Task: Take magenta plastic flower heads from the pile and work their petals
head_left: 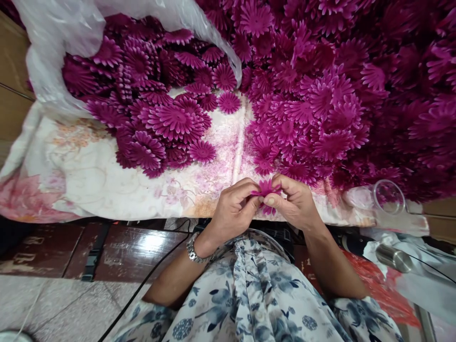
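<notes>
Between my two hands, over the table's front edge, is a small magenta flower piece (pixel 266 187). My left hand (pixel 237 206), with a metal watch on its wrist, pinches the piece's left side between thumb and fingers. On the other side my right hand (pixel 294 202) grips it, thumb in front and fingers curled behind. Magenta petals also show just below the fingertips. Beyond my hands, a loose pile of magenta flower pieces (pixel 174 118) lies at the left, partly under clear plastic. A larger heap of them (pixel 320 104) fills the right.
A floral cloth (pixel 96 175) covers the table. Clear plastic sheeting (pixel 64 38) lies at the back left. A round clear container (pixel 388 197) stands near the right front edge. Below it, at the lower right, are a metal cylinder (pixel 394 258) and red plastic (pixel 381 285).
</notes>
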Available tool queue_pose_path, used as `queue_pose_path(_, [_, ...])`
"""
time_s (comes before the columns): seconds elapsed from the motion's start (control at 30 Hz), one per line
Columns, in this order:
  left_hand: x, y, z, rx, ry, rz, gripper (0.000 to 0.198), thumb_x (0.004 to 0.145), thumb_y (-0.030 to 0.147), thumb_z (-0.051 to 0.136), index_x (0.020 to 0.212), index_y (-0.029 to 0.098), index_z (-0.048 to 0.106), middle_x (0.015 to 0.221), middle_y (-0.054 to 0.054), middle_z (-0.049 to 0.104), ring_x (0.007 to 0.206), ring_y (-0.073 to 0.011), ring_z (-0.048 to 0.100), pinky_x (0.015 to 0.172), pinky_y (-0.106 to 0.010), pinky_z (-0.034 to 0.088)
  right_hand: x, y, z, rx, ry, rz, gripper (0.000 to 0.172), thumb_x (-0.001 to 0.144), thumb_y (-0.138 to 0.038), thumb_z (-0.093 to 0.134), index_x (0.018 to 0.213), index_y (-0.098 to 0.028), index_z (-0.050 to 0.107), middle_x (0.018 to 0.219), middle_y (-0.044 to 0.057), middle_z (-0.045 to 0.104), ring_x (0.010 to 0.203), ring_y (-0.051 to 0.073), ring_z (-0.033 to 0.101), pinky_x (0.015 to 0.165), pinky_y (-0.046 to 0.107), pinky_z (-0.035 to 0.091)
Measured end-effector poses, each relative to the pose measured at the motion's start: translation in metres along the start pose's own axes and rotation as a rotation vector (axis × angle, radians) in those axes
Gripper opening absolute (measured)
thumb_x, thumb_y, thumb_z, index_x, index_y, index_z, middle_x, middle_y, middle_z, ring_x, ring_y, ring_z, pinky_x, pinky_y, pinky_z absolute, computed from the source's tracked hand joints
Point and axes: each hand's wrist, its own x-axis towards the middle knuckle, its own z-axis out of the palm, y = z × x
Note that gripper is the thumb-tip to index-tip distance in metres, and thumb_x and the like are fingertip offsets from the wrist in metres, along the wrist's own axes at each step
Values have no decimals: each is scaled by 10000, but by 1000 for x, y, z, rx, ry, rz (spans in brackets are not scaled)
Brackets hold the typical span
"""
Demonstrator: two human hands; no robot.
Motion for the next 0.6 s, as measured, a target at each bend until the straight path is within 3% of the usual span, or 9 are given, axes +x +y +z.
queue_pose_path(0.13, [-2,-5,4,-267,173,-236,125,759,228,611,646,179,592,611,11,539,546,-102,481,514,-218,398,0,3,-1,212,-91,97,260,738,-392,696,772,-188,538,702,-37,525,625,87,493,600,228,416])
queue_pose_path(0.23, [-2,-10,4,-504,348,-328,92,710,248,659,666,183,610,549,30,548,482,-93,477,485,-217,403,0,6,-3,248,-58,71,201,757,-319,687,788,-185,540,716,-39,516,617,70,482,588,208,411])
queue_pose_path(0.3, [-2,-12,2,-579,395,-342,92,695,243,668,677,179,605,522,37,550,465,-90,484,483,-216,408,-1,6,-5,233,-12,46,171,761,-272,683,811,-183,545,715,-41,517,605,63,478,566,196,404])
queue_pose_path(0.47, [15,-1,-7,-506,268,-331,46,728,188,625,699,168,596,526,45,539,488,-81,481,498,-207,394,11,-17,-23,29,167,-93,115,792,-231,640,880,-188,579,753,-23,565,634,75,521,553,194,422])
queue_pose_path(0.6, [67,32,-2,-307,178,-208,77,726,182,606,657,166,576,536,35,537,484,-87,489,469,-211,370,44,-49,-60,-294,438,-344,140,816,-262,613,936,-191,599,848,12,606,684,98,551,601,233,474])
